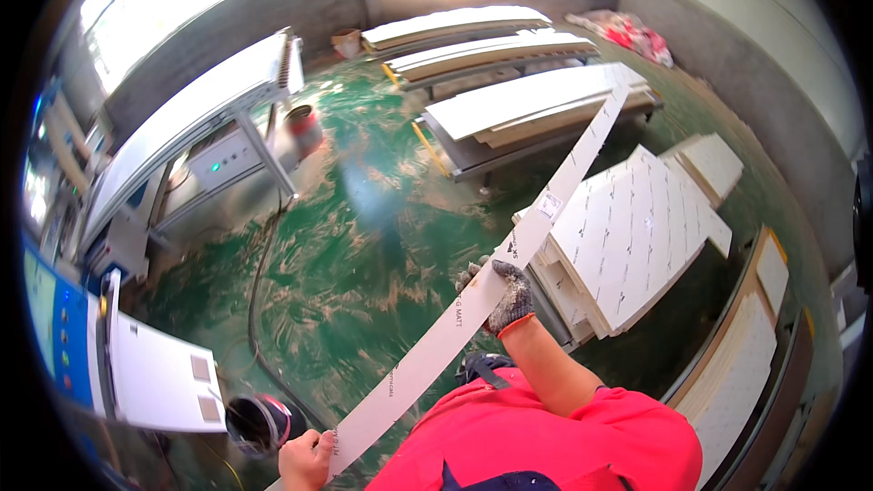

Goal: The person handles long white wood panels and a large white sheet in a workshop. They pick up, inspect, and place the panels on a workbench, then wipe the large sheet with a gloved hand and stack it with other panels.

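One bare left hand [307, 460], one grey-gloved right hand [508, 298] grasp one long white strip [436, 350], near end cropped; green floor [341, 309] leftward.

Long narrow white board [446, 335], dark printed marks, broad face up, held diag., lower L to upper R

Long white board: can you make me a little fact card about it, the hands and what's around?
Main thing: long white board, slanting across the picture
Left hand: bare, gripping it near the close end
Right hand: gloved, gripping it farther along
To the right: stacked pale panels
Floor: green, with pale smears
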Available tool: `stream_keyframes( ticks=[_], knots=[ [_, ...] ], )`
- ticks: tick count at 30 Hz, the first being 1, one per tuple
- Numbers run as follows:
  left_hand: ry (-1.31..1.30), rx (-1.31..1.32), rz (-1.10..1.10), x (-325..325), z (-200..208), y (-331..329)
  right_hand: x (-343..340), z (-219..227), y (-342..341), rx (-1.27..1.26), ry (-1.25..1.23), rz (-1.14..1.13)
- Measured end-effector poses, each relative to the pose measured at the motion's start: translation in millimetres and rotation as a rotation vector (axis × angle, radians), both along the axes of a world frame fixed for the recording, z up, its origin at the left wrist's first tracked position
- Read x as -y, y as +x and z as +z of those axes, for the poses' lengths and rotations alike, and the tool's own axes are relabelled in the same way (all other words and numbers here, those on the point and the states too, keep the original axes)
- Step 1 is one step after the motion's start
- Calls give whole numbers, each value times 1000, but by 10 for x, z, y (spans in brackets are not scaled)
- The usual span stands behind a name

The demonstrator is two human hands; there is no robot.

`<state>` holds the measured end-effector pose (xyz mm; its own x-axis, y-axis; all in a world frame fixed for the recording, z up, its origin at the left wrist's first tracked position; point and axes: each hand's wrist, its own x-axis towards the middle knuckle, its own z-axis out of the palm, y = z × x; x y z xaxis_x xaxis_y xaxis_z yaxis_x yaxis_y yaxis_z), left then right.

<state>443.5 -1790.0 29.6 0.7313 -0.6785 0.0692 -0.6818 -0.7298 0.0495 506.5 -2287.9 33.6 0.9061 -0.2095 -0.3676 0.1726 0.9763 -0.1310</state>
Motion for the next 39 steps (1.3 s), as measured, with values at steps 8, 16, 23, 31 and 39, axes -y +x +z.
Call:
stream_keyframes(
  ticks=[8,16,23,31,39],
  knots=[
    [-133,-507,223,393,-1044,2703,859,-660,2089,-193,34,-167],
    [-154,-417,380,1995,-138,4864,1893,-343,4462,-156,-7,-122],
    [-198,-424,366,2251,-880,6554,2331,-594,6388,-229,0,-49],
    [-306,-495,445,2636,-670,9309,2619,-468,8831,-254,-37,-39],
    [-171,-435,270,3265,-435,11915,3250,-450,10945,-306,34,-168]
  ],
)
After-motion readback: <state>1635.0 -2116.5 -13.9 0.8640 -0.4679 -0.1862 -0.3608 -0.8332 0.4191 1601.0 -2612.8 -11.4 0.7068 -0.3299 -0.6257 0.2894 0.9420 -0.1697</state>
